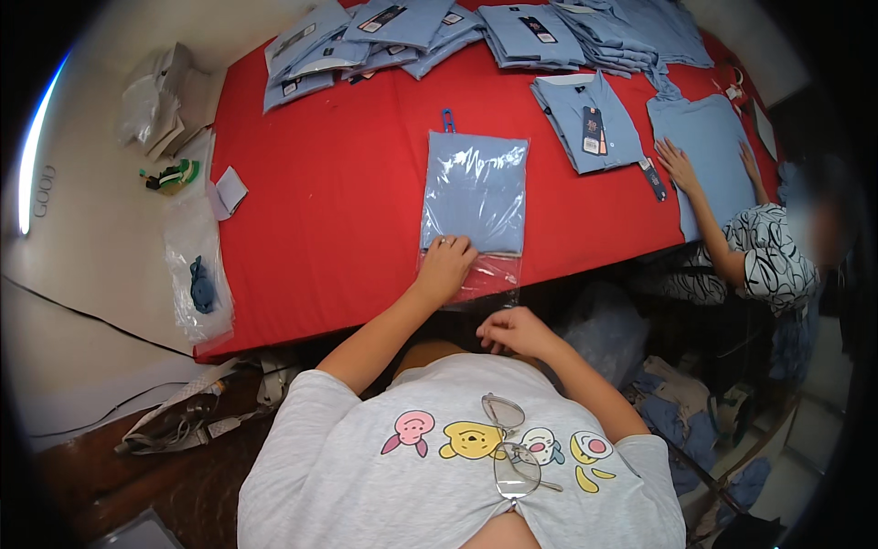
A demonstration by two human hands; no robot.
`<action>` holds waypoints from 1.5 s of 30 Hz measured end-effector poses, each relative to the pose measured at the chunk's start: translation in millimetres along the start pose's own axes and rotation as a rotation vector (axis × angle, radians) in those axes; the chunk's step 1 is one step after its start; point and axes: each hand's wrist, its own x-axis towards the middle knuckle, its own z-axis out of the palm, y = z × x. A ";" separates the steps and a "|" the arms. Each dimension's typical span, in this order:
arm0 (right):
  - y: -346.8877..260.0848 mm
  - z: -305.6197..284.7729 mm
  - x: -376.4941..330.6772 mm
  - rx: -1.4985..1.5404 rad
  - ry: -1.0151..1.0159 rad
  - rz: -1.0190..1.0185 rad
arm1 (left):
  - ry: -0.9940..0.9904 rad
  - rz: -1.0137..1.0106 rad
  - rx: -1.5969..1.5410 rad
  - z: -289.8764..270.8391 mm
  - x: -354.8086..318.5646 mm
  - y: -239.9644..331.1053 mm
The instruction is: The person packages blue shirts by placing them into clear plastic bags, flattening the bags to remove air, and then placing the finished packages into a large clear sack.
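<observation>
A folded light-blue shirt lies in a clear plastic bag near the front edge of the red-covered table. The bag's loose flap reaches toward me over that edge. My left hand presses on the bag at the shirt's near end, its fingers bent and close together. Just off the table edge, to the right of the flap, my right hand hangs with curled fingers; whether anything thin is in them cannot be made out. A blue hook-shaped piece lies at the bag's far end.
Bagged blue shirts and folded shirt stacks line the far edge of the red cloth. A tagged folded shirt lies to the right. There a co-worker's hands rest on a spread blue garment.
</observation>
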 end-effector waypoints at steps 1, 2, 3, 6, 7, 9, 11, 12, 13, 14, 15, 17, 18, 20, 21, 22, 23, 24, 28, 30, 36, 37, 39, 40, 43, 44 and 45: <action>-3.0 -4.0 4.4 -0.043 0.028 -0.108 | -0.046 0.001 -0.068 -8.2 -10.3 6.2; -4.8 -9.3 20.0 0.084 0.122 -0.253 | -0.094 0.005 -0.136 -21.5 -13.3 12.7; -30.5 -10.8 27.6 -0.103 0.373 -0.409 | -0.016 -0.022 -0.189 -33.0 -12.9 16.9; -86.1 -25.9 64.9 -0.511 0.733 -0.587 | 0.159 -0.135 -0.323 -41.7 2.5 20.6; -90.1 -30.6 83.4 -0.626 0.817 -0.605 | 0.210 -0.142 -0.262 -37.7 18.7 15.8; -80.3 -37.5 126.9 -0.855 0.980 -0.643 | 0.310 -0.157 -0.129 -29.9 51.9 1.8; -69.4 -41.4 151.9 -0.880 0.970 -0.531 | 0.197 -0.147 -0.009 -15.0 69.7 -17.8; -63.7 -44.0 158.9 -0.893 0.965 -0.473 | 0.139 -0.140 0.049 -7.9 72.4 -24.3; -56.8 -47.6 162.8 -0.940 0.961 -0.487 | 0.135 -0.133 -0.007 -1.4 70.5 -29.9; -50.7 -48.5 162.7 -0.982 0.954 -0.494 | 0.124 -0.126 -0.067 1.5 66.6 -33.5; -45.3 -49.4 163.3 -1.024 0.947 -0.501 | 0.113 -0.118 -0.126 4.3 63.8 -36.4; -43.0 -53.6 161.8 -1.042 0.921 -0.512 | 0.109 -0.120 -0.110 6.1 63.9 -38.3; -44.5 -55.1 160.0 -1.052 0.909 -0.519 | 0.108 -0.121 -0.102 4.1 65.2 -38.2; -42.9 -53.2 160.1 -1.038 0.904 -0.511 | 0.085 -0.128 -0.113 3.1 63.9 -38.1; -42.2 -51.7 159.3 -1.031 0.900 -0.506 | 0.073 -0.133 -0.119 2.9 62.8 -37.5; -42.8 -53.0 159.0 -1.035 0.910 -0.522 | 0.079 -0.128 -0.114 3.2 64.3 -38.2; -44.4 -52.7 157.5 -1.033 0.916 -0.530 | 0.075 -0.123 -0.112 2.6 64.7 -38.5; -44.9 -53.3 158.5 -1.030 0.925 -0.543 | 0.074 -0.118 -0.106 2.7 65.6 -39.8; -43.5 -57.0 161.9 -1.031 0.936 -0.538 | 0.062 -0.110 -0.097 1.0 68.8 -40.0; -44.9 -56.8 160.0 -1.025 0.944 -0.548 | 0.060 -0.098 -0.074 2.9 68.9 -41.4; -29.2 -60.3 108.1 -1.041 0.820 -0.613 | -0.144 0.228 -0.143 -16.5 29.4 -65.6; -16.4 -57.0 84.9 -1.119 0.755 -0.588 | -0.245 0.334 -0.174 -29.8 9.2 -68.9; 16.5 -52.9 38.4 -1.273 0.619 -0.545 | -0.416 0.405 -0.261 -46.3 -40.0 -71.5; 34.5 -51.1 22.8 -1.348 0.542 -0.536 | -0.466 0.418 -0.210 -52.6 -57.1 -70.7; 79.4 -33.3 7.4 -1.519 0.412 -0.525 | -0.497 0.443 0.042 -51.9 -95.9 -64.3; 87.8 -24.5 8.6 -1.542 0.458 -0.530 | -0.427 0.458 0.194 -40.4 -101.8 -60.5; 84.7 -15.8 10.3 -1.566 0.498 -0.542 | -0.353 0.463 0.346 -36.6 -105.3 -54.2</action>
